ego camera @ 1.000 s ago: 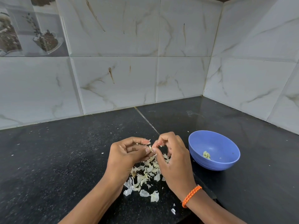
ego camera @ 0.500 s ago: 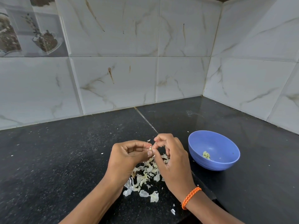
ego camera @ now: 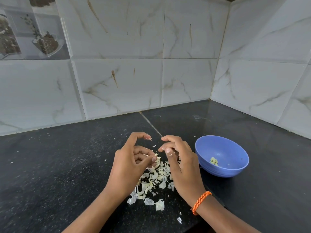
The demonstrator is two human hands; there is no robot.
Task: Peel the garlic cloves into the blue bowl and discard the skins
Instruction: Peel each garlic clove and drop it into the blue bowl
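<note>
Over the pile of skins [ego camera: 155, 179] on the dark bench [ego camera: 58, 174], our two hands have just come apart. A moment ago the fingertips were pressed together, picking at one clove. Now there is a gap between them, and a tiny flake [ego camera: 154, 146] floats in it.

Our left hand [ego camera: 133, 163] pinches a small pale bit [ego camera: 156, 155] between thumb and finger; we think it is the garlic clove, but it is too small to be sure. Our right hand [ego camera: 180, 163] has curled fingers with scraps stuck to the tips, and we cannot tell if its grip holds anything.

The blue bowl [ego camera: 235, 172] sits just right of our hands, with a few peeled cloves [ego camera: 214, 161] inside. We think a piece of skin just came off, so this clove may soon go into the bowl. The skins are not yet thrown away.
</note>
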